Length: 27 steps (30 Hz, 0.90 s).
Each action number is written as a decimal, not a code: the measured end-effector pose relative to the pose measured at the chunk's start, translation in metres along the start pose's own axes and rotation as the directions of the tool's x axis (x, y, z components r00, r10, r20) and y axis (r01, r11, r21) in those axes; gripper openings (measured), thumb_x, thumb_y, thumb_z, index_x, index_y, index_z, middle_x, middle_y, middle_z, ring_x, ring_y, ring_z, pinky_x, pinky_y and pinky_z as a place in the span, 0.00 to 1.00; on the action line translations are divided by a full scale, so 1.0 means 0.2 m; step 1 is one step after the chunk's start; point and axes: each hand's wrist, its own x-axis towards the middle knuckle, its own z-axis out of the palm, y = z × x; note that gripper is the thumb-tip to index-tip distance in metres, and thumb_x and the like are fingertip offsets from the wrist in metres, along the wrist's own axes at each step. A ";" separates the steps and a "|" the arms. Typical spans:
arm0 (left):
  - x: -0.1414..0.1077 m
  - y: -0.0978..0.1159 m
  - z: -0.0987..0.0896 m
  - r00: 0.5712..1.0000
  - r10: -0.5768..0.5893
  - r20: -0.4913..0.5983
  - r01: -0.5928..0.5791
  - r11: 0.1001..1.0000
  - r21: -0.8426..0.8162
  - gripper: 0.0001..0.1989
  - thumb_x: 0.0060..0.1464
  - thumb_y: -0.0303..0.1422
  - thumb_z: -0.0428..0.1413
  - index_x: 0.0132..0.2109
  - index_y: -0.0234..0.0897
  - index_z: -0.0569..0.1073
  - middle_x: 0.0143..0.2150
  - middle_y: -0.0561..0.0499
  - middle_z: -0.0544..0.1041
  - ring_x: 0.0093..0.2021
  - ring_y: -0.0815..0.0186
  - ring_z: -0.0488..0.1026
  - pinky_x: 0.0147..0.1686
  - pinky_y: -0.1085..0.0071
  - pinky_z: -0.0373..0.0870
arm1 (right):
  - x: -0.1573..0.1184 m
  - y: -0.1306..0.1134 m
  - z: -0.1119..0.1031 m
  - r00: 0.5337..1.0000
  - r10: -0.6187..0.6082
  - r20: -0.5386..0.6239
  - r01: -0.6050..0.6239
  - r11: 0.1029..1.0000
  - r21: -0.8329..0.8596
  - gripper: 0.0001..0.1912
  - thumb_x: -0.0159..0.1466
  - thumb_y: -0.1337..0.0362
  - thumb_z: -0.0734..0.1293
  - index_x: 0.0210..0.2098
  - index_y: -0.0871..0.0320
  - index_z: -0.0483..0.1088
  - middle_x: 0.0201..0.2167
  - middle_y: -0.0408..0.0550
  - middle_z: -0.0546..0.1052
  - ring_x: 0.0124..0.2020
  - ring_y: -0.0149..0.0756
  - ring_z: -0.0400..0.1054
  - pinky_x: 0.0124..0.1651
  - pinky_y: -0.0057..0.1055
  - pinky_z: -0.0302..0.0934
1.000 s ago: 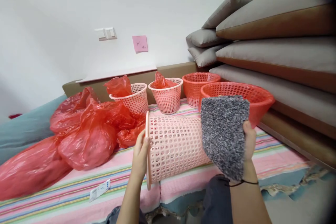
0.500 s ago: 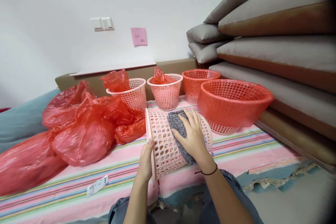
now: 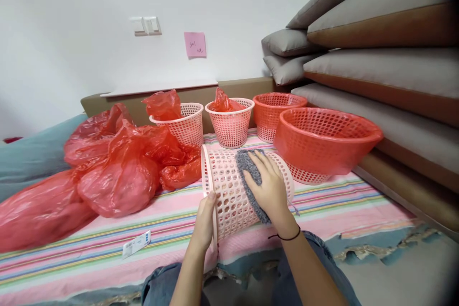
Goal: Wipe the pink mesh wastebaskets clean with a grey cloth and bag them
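Note:
A pale pink plastic basket (image 3: 227, 191) with a lattice wall lies on its side in front of me, its rim facing left. My left hand (image 3: 206, 215) grips that rim at the near side, thumb on the outside; the other fingers are hidden. Against the basket's upper wall, my right hand (image 3: 267, 184) presses a dark grey cloth (image 3: 250, 165), fingers stretched over it. The cloth hangs down over the near side of the wall. A thin purple strand (image 3: 294, 207) shows near the basket's base.
Behind stand two pink baskets (image 3: 233, 131) holding red plastic bags and two baskets lined with red bags (image 3: 322, 153). Filled red bags (image 3: 118, 177) lie at left. Cushions (image 3: 387, 76) are stacked at right. A white label (image 3: 136, 245) lies on the striped cloth (image 3: 168, 234).
The basket has turned slightly, showing more of its rim's edge. My right hand and the cloth have shifted a little with it. The whole view has moved slightly.

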 end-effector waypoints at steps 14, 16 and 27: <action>0.11 -0.15 0.07 0.982 0.114 -0.153 -0.102 0.991 0.084 0.34 0.49 0.60 0.54 0.45 0.32 0.78 0.48 0.40 0.81 0.60 0.49 0.69 0.62 0.57 0.61 | -0.07 -0.19 0.12 0.999 -0.006 0.036 0.002 0.994 0.107 0.24 0.68 0.57 0.58 0.63 0.50 0.63 0.66 0.46 0.62 0.65 0.47 0.53 0.65 0.51 0.50; 0.10 -0.13 0.05 0.995 0.018 -0.102 -0.013 0.999 0.049 0.37 0.47 0.62 0.54 0.45 0.31 0.78 0.44 0.38 0.82 0.56 0.46 0.73 0.58 0.53 0.67 | -0.04 -0.04 0.14 0.996 0.076 -0.041 -0.073 0.995 0.069 0.23 0.68 0.57 0.58 0.61 0.51 0.65 0.63 0.50 0.65 0.64 0.48 0.56 0.64 0.52 0.51; 0.06 -0.07 0.05 0.990 0.043 -0.134 -0.046 0.999 -0.018 0.36 0.51 0.58 0.53 0.54 0.32 0.75 0.52 0.39 0.79 0.61 0.49 0.69 0.62 0.53 0.62 | -0.07 -0.14 0.12 0.996 0.078 -0.035 -0.077 0.996 0.043 0.24 0.67 0.55 0.59 0.61 0.49 0.66 0.64 0.48 0.63 0.62 0.53 0.55 0.62 0.56 0.52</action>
